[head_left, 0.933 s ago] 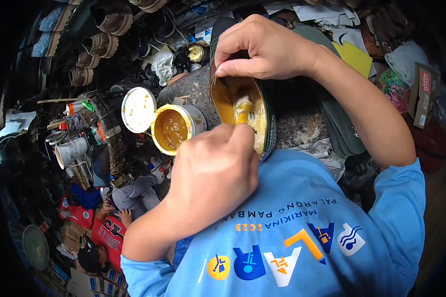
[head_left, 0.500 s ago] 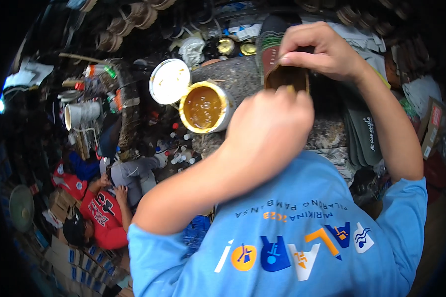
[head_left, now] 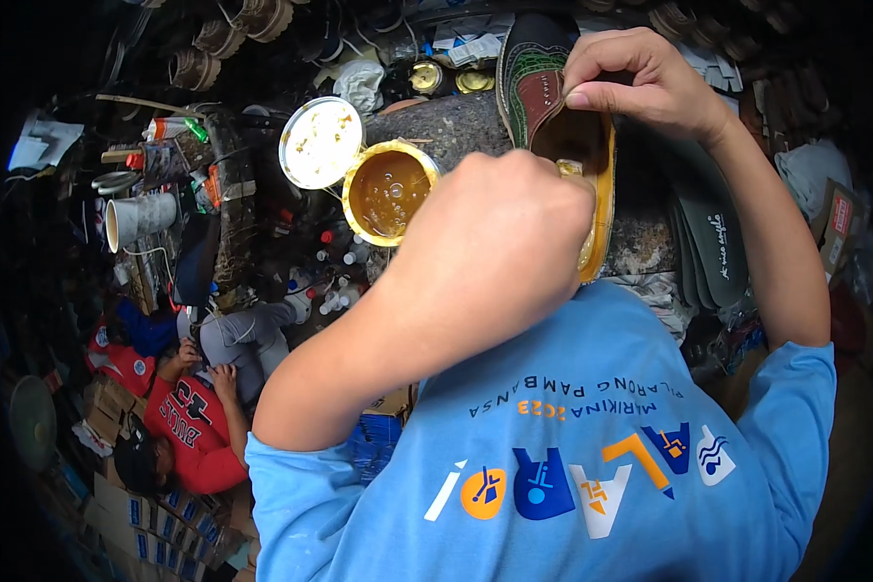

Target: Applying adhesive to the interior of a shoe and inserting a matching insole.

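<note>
Gripping shoe [head_left: 553,107], right hand [head_left: 640,82], left hand [head_left: 500,242] clenched, perhaps on brush, glue tin [head_left: 390,192] beside

The left hand [head_left: 500,247] is curled into a fist, forearm reaching in from near left. The right hand [head_left: 640,82] pinches farther off, wrist bent, its forearm along the right.

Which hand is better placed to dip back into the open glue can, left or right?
Left, probably. The left hand sits right beside the open glue can, while the right hand is farther off, pinching the shoe at its upper edge to steady it.
</note>
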`<state>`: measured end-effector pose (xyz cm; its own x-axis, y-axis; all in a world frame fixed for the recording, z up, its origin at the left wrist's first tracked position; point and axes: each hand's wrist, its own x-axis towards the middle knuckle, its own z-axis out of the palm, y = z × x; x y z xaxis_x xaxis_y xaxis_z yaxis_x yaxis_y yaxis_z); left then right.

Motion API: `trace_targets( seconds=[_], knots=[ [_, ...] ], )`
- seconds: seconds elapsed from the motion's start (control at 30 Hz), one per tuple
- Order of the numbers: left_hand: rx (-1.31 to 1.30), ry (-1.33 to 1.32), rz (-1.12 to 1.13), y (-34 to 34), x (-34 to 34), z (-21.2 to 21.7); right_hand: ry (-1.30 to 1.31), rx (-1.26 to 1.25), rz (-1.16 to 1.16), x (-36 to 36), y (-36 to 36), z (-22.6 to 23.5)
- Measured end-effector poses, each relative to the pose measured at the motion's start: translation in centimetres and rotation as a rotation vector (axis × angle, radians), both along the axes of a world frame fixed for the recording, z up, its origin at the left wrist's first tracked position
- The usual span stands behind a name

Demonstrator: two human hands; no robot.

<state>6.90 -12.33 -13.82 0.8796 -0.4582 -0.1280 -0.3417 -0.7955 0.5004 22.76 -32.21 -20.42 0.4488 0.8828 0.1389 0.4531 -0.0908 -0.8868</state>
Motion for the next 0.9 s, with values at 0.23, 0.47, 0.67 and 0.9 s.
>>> trace_targets(
  seconds=[0.23,0.47,0.67,0.9],
  knots=[
    [-0.017,-0.098,0.012,-0.3,0.8,-0.1,0.066,0.013,-0.051,-0.3,-0.3,0.0],
    [0.073,-0.173,-0.046,-1.6,0.3,-0.1,0.099,0.055,-0.049,0.0,0.3,-0.2],
    [0.263,-0.008,-0.08,-3.9,-1.6,1.0,0.018,0.071,0.017,0.0,1.2,-0.8],
    [0.484,-0.241,-0.031,-3.5,2.5,-7.1,0.009,0.129,-0.001,0.3,1.7,-0.9]
  ],
)
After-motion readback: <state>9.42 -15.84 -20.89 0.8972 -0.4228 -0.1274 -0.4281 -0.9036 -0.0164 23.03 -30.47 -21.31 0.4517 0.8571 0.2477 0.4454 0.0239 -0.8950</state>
